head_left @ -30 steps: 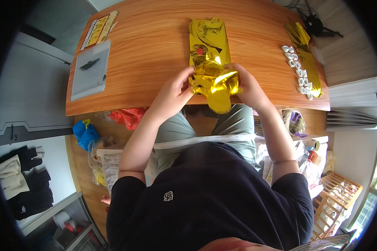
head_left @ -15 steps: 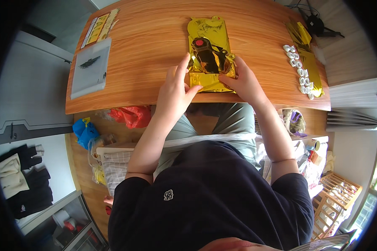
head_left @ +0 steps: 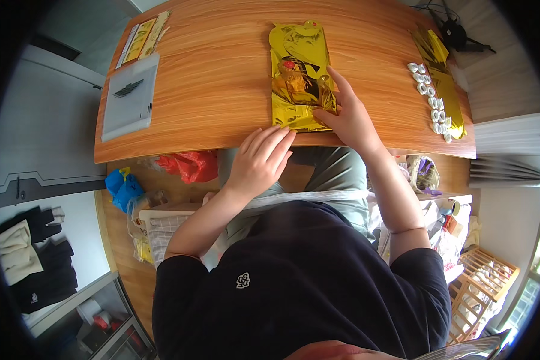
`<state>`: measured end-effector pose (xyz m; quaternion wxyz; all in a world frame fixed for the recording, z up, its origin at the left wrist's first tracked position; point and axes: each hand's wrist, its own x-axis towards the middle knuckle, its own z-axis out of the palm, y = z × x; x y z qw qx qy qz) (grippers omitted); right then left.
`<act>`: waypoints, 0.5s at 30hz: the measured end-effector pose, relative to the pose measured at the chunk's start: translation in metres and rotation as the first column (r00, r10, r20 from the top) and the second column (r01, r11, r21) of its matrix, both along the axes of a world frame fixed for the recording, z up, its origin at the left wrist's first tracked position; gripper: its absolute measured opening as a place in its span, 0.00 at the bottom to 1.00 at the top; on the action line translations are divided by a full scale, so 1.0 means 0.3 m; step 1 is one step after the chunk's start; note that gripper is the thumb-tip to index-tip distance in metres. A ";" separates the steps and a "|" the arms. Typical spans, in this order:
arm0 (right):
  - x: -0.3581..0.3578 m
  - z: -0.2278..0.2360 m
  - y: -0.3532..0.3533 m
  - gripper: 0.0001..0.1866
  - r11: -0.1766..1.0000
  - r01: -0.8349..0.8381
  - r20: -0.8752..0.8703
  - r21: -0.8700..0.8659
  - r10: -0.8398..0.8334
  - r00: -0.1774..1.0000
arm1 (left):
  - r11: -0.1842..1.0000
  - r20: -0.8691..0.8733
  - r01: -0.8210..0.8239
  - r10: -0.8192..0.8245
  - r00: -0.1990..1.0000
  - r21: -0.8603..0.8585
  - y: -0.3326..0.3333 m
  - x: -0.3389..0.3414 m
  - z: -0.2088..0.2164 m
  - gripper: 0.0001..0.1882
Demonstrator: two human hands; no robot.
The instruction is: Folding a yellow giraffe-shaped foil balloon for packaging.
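A flat, folded piece of shiny gold foil, possibly an uninflated foil balloon, lies lengthwise on the wooden table in front of me. Its middle reflects dark shapes and a red spot, and its lower part is creased. My left hand lies across the table's near edge, palm down and fingers stretched out, its fingertips at the foil's lower left corner. My right hand rests along the foil's right side. Its thumb lies on the lower part and its index finger reaches up the edge, with the fingers apart.
Several small white ribbon rolls line the table's right side beside more gold foil. A clear plastic sleeve and flat yellow packets lie at the left. A black device with cables sits at the far right.
My left hand has come off the foil's left side and moved down toward me to the table's near edge. My right hand stays at the right side; the foil's middle looks flatter.
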<state>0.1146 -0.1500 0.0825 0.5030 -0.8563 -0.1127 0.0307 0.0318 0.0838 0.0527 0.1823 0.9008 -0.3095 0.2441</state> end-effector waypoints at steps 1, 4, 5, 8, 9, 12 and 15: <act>0.000 0.000 -0.001 0.45 1.000 0.001 0.000 0.000 -0.001 1.000 | 1.000 -0.004 0.002 -0.002 1.000 0.014 0.002 -0.005 -0.003 0.22; 0.004 -0.003 -0.007 0.45 1.000 -0.008 0.011 -0.002 0.008 1.000 | 0.999 0.006 -0.008 0.008 1.000 0.048 0.000 -0.009 -0.029 0.24; 0.007 -0.006 -0.011 0.45 1.000 -0.007 0.011 0.000 0.007 1.000 | 0.997 0.020 -0.020 0.019 1.000 0.068 -0.003 -0.009 -0.037 0.26; 0.003 -0.003 -0.020 0.44 0.995 -0.006 -0.039 0.097 0.010 0.999 | 0.997 -0.023 -0.065 0.065 0.998 0.037 -0.024 -0.024 -0.042 0.29; 0.001 0.003 -0.024 0.44 0.981 -0.002 -0.088 0.193 0.020 0.996 | 0.997 -0.024 -0.062 0.063 0.998 0.035 -0.031 -0.027 -0.042 0.29; -0.051 0.076 -0.048 0.44 0.955 0.071 -0.264 0.287 0.007 0.964 | 0.993 -0.021 -0.111 0.112 0.994 0.033 -0.044 -0.033 -0.044 0.32; -0.104 0.028 -0.079 0.45 0.962 0.056 -0.080 0.266 -0.036 0.996 | 0.990 0.000 -0.141 0.141 0.990 0.018 -0.062 -0.030 -0.060 0.32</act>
